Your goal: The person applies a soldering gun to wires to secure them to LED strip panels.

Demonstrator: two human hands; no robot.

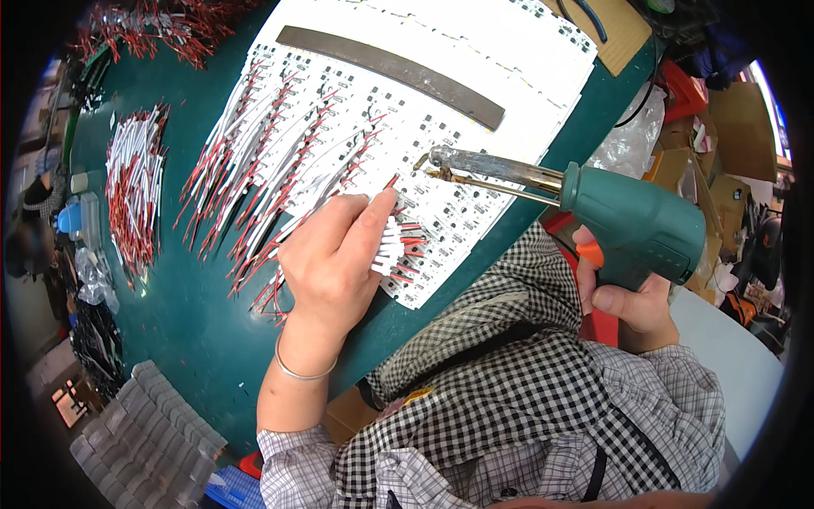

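1. Frame centre: the left hand (332,250) pinches a bundle of red-and-white wires (392,252) over the white circuit-board sheet (543,81); best hold the leading end steady.
2. Right of centre: the right hand (638,307) wraps the green soldering gun (640,222); brief, light tip contact seems wise.
3. Upper centre: leave the flat dark bar (390,74) lying there, likely steadying the sheet.
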